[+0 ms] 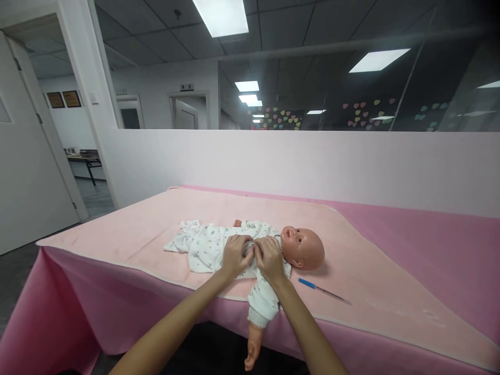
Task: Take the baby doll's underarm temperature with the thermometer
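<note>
Doll [214,245], clothed, supine — at table's [128,234] front edge, one arm overhanging it | left hand [236,255] and right hand [269,256], fingers bent together on doll's chest, at small clear item [250,245]; firm grasp or light touch, cannot tell | blue-handled slim tool [325,290] — near front edge, beside doll's head

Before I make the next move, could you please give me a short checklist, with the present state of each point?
1. Doll on its back on the blanket: ok.
2. Left hand and right hand together over its chest: ok.
3. What the small clear thing at the fingertips is: cannot tell.
4. Near arm fully on the blanket: not ok, it reaches past the front edge.
5. Blue-handled tool out of the hands: ok.
</note>
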### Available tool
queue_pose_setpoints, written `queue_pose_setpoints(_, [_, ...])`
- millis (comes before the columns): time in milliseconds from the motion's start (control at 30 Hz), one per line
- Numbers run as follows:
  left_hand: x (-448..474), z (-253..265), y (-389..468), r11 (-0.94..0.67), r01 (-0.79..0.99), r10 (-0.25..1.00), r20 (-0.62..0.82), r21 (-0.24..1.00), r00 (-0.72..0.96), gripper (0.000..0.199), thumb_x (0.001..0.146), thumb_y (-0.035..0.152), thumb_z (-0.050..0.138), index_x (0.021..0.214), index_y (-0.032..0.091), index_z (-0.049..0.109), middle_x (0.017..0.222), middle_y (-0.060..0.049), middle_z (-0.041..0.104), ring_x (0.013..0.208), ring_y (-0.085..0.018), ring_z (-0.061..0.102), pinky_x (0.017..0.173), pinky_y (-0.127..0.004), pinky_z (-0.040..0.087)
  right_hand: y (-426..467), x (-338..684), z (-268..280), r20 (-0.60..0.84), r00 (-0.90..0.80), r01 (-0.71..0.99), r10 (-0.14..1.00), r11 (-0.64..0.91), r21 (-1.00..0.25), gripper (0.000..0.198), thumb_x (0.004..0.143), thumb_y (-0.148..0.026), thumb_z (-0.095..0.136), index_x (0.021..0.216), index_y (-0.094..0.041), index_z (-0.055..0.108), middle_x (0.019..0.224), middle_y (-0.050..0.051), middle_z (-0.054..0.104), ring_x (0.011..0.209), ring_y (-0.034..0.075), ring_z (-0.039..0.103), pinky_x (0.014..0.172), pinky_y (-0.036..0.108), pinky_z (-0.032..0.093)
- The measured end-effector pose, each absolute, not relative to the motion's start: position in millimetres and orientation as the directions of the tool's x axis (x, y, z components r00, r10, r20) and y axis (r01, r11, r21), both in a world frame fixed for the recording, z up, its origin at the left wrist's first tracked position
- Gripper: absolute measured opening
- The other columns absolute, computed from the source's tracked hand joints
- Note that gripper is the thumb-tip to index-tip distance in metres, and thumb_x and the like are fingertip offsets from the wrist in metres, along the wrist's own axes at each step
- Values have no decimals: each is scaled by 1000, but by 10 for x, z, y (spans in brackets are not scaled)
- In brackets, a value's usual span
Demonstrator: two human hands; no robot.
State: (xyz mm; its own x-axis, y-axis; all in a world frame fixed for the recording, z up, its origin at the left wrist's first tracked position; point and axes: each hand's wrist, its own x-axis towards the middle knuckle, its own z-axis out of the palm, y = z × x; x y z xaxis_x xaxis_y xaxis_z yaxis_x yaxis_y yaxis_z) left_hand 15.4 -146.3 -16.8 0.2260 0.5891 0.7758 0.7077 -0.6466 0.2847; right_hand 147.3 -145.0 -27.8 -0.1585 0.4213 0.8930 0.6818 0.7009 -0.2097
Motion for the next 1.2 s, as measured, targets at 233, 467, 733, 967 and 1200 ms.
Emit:
queue_pose_setpoints(233, [174, -161, -1488, -596, 772, 606, 755, 221, 252, 12, 79, 22, 44, 84, 21, 54, 87, -4, 60, 85, -19, 51, 77, -34, 37, -1471, 1473, -286, 876, -119, 707, 468, 659, -256, 16, 84, -19, 40, 77, -19, 55, 75, 4, 58, 76, 17, 50, 74, 31, 36])
queue_pose_setpoints(467, [208, -198, -1472, -564, 802, 614, 749, 197, 248, 13, 76, 18, 45, 84, 20, 55, 89, -4, 58, 86, -19, 49, 77, -34, 36, -1454, 1521, -315, 867, -99, 733, 489, 625, -269, 15, 82, -17, 42, 76, -19, 56, 77, 5, 58, 78, 18, 50, 74, 32, 35])
queue_pose_setpoints(733, [191, -230, -1456, -583, 795, 583, 768, 167, 266, 13, 81, 20, 41, 87, 19, 53, 91, -5, 57, 88, -19, 49, 78, -34, 37, -1430, 1544, -349, 871, -78, 758, 484, 597, -264, 12, 82, -20, 46, 77, -19, 56, 81, 4, 59, 80, 18, 49, 75, 31, 35])
queue_pose_setpoints(967, [142, -234, -1452, -647, 738, 559, 777, 191, 289, 14, 82, 19, 43, 86, 21, 56, 91, -3, 58, 87, -18, 50, 78, -32, 37, -1415, 1535, -357, 871, -85, 749, 484, 607, -264, 14, 85, -23, 44, 77, -20, 56, 79, 3, 60, 78, 18, 50, 73, 30, 35])
queue_pose_setpoints(1200, [131, -207, -1461, -640, 715, 606, 757, 281, 245, 11, 78, 19, 48, 80, 22, 59, 83, -1, 61, 83, -17, 52, 79, -33, 36, -1385, 1539, -382, 866, -58, 749, 496, 595, -291, 18, 86, -26, 42, 76, -19, 55, 75, 3, 59, 75, 18, 50, 70, 29, 35])
